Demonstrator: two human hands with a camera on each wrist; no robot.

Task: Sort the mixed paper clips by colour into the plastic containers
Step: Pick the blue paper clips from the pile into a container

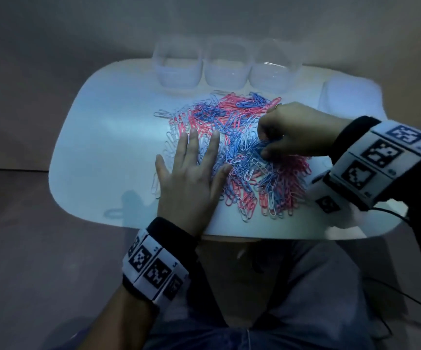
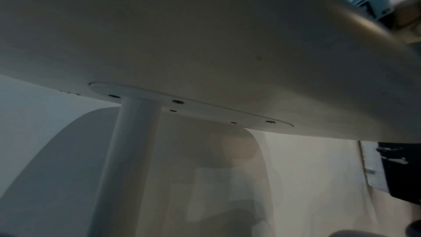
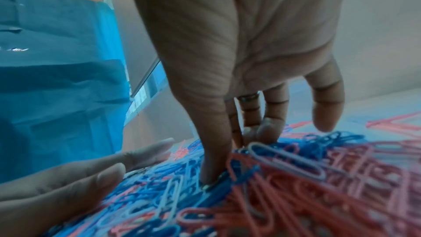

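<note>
A heap of mixed blue, pink and white paper clips (image 1: 232, 157) lies in the middle of the white table (image 1: 108, 147). Three clear plastic containers (image 1: 178, 65) (image 1: 227, 65) (image 1: 275, 68) stand in a row behind it, with no clips showing in them. My left hand (image 1: 191, 178) lies flat with spread fingers on the heap's left side. My right hand (image 1: 265, 145) reaches in from the right. Its thumb (image 3: 212, 168) and curled fingers (image 3: 264, 132) dig into a bunch of blue clips (image 3: 227, 183) and pinch them. The left wrist view shows only the table's underside (image 2: 205, 42).
A white block-like object (image 1: 343, 97) sits at the table's back right. A dark cable (image 1: 393, 218) trails off the right wrist over the table's near right edge. A blue sheet or bag (image 3: 56, 78) stands beyond the heap in the right wrist view. My knees are under the front edge.
</note>
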